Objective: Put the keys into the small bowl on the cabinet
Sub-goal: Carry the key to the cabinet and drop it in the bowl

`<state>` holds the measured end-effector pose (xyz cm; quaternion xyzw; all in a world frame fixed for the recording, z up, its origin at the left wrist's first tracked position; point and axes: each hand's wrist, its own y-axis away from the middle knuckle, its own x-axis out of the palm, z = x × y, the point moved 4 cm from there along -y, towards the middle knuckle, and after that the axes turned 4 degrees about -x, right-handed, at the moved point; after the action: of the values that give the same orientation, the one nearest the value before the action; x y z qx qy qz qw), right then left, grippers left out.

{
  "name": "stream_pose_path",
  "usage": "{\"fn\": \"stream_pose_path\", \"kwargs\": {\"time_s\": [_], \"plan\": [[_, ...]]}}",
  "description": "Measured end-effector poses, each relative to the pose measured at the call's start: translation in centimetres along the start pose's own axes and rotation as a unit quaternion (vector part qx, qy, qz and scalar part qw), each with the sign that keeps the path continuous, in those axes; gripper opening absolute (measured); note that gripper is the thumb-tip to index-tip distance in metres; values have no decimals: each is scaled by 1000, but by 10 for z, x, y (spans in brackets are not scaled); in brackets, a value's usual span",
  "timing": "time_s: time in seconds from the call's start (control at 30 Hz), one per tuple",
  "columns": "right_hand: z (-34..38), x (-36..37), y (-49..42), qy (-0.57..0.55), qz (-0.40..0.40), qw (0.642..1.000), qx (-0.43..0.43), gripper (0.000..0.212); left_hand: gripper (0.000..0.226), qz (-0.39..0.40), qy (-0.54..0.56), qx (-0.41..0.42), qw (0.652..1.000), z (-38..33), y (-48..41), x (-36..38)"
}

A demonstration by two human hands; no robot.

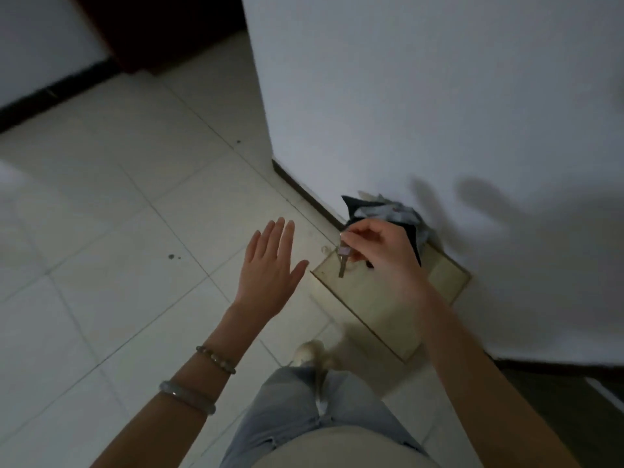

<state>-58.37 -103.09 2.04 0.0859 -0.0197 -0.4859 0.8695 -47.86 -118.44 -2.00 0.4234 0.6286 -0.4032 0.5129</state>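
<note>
Right hand [378, 251]: we pinch the keys [343, 261] between thumb and fingertips; they hang over the cabinet top [378, 298].
Left hand [270, 265]: spread flat, empty, left of the cabinet, above the tiled floor [118, 197].
Bowl: we cannot tell its position.

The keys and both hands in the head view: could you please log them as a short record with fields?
keys: dangling from the right hand, above the cabinet top
right hand: pinch grip on the keys, fingers curled
left hand: open, flat, empty, over the floor tiles
cabinet: pale top against the white wall
bowl: a small clear rim may show beside the keys; too blurred to be sure
clutter: dark bundle at the back of the cabinet
</note>
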Motion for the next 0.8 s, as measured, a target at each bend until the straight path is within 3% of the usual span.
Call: {"fn": "stream_pose_path", "kwargs": {"time_s": [0.47, 0.63, 0.8], "plan": [[34, 75, -35, 50, 121, 990, -57, 5, 66, -70, -1, -157, 985, 43, 22, -30], [46, 123, -69, 66, 148, 984, -70, 6, 65, -92, -6, -186, 978, 90, 7, -42], [64, 177, -132, 63, 122, 985, -101, 4, 65, -99, -11, -210, 973, 165, -29, -47]]}}
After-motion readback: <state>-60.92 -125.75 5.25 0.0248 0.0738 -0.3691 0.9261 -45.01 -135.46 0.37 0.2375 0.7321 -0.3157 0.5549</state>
